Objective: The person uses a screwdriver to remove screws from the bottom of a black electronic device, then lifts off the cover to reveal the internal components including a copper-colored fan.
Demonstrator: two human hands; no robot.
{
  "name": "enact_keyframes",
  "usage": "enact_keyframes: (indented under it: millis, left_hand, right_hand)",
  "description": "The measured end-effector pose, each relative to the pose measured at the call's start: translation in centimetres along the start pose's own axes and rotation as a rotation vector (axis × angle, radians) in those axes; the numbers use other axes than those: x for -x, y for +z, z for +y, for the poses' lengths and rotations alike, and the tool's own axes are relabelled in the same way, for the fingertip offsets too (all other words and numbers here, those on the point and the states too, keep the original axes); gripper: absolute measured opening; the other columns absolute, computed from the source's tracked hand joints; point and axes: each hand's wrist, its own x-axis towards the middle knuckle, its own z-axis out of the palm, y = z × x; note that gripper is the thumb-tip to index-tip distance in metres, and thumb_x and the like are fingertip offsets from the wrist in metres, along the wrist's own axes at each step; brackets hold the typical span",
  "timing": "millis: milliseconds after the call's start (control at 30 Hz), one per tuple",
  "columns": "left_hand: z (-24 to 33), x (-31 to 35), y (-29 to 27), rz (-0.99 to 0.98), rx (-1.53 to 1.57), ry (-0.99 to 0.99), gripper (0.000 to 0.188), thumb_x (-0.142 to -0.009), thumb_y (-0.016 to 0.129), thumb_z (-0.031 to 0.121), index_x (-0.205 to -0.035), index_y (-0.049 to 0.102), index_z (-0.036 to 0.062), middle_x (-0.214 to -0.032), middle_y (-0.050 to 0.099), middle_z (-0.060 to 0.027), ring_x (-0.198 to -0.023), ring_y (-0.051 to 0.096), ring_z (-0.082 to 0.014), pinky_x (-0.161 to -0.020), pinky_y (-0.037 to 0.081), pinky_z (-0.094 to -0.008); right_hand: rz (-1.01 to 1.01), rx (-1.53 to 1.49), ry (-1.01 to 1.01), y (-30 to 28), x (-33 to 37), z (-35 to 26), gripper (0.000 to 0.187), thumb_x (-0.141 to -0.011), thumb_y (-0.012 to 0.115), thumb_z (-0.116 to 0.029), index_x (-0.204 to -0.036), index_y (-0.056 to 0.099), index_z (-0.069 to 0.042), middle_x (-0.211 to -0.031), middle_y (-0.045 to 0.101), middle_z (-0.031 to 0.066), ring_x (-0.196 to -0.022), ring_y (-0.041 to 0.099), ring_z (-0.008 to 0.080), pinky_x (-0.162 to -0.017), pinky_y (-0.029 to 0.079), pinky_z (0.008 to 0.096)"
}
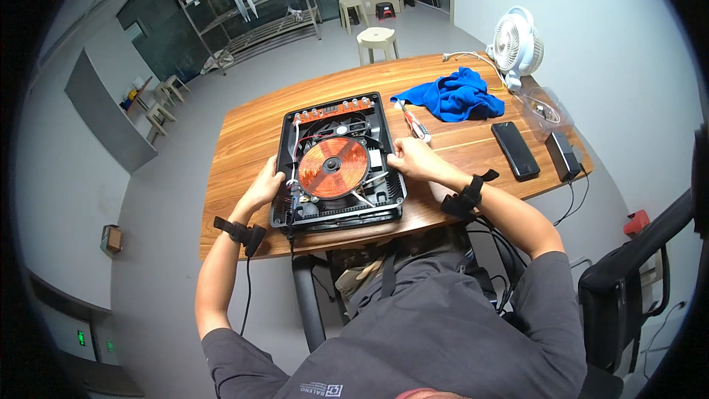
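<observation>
An opened induction cooker lies on the wooden table in front of me, its black housing without a top. Inside it sits a round copper coil, and an orange circuit strip runs along the far end. My left hand is closed on the left rim, thumb on top. On the right rim my right hand grips with curled fingers. Both hands hide their undersides. Just beyond the right hand lies a red and grey screwdriver.
A crumpled blue cloth lies at the back of the table. To the right are a black phone, a black power adapter, a clear plastic box and a white fan. Cables hang from both wrist straps.
</observation>
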Motion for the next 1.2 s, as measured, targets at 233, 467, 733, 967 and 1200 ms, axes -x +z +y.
enact_keyframes:
  millis: [233, 467, 733, 967, 1200]
  left_hand:
    - [0.2, 0.2, -0.2, 0.017, -0.133, 0.037, 0.061, -0.093, 0.048, 0.003, -0.152, 0.034, -0.0049, -0.148, 0.049, -0.0217, -0.142, 0.043, -0.0284, -0.119, 0.032, -0.038]
    - [-2.0, -0.2, -0.2, 0.031, -0.067, 0.058, 0.059, -0.094, 0.049, 0.003, -0.151, 0.037, -0.0048, -0.146, 0.052, -0.0207, -0.137, 0.048, -0.0273, -0.117, 0.035, -0.037]
    - [-1.3, -0.6, 0.0, 0.141, -0.268, 0.09, 0.047, -0.099, 0.054, 0.012, -0.144, 0.047, -0.0001, -0.128, 0.064, -0.0266, -0.119, 0.063, -0.0357, -0.102, 0.047, -0.0419]
    - [-1.4, -1.3, -0.4, 0.016, -0.437, 0.032, 0.043, -0.103, 0.045, 0.013, -0.142, 0.033, -0.0027, -0.123, 0.061, -0.0365, -0.118, 0.059, -0.05, -0.101, 0.046, -0.0513]
    - [-0.4, -1.3, -0.1, -0.003, -0.466, 0.032, 0.039, -0.103, 0.044, 0.014, -0.136, 0.03, -0.0028, -0.114, 0.062, -0.0412, -0.109, 0.06, -0.0559, -0.094, 0.048, -0.0564]
  right_hand:
    - [-0.03, 0.02, -0.091, 0.8, 0.0, 0.6, 0.03, -0.087, 0.067, -0.021, -0.071, 0.057, 0.002, -0.064, 0.062, 0.0214, -0.062, 0.066, 0.0303, -0.06, 0.052, 0.0424]
    - [-0.185, 0.189, -0.145, 0.0, -0.3, -0.5, 0.041, -0.092, 0.06, -0.026, -0.081, 0.065, 0.013, -0.076, 0.065, 0.0341, -0.074, 0.07, 0.0447, -0.068, 0.055, 0.0511]
    - [-0.295, 0.152, -0.114, 2.6, -1.1, 1.9, 0.041, -0.097, 0.048, -0.025, -0.081, 0.07, 0.005, -0.073, 0.07, 0.024, -0.07, 0.073, 0.0384, -0.065, 0.058, 0.0473]
    - [-0.507, 0.274, -0.099, 1.6, -1.4, 0.3, 0.023, -0.096, 0.052, -0.011, -0.088, 0.068, 0.004, -0.077, 0.072, 0.0176, -0.065, 0.073, 0.029, -0.055, 0.058, 0.0419]
    - [-0.593, 0.247, 0.034, 1.8, -2.8, 1.2, 0.036, -0.101, 0.046, -0.02, -0.101, 0.07, 0.007, -0.09, 0.073, 0.0201, -0.075, 0.074, 0.0318, -0.06, 0.061, 0.0448]
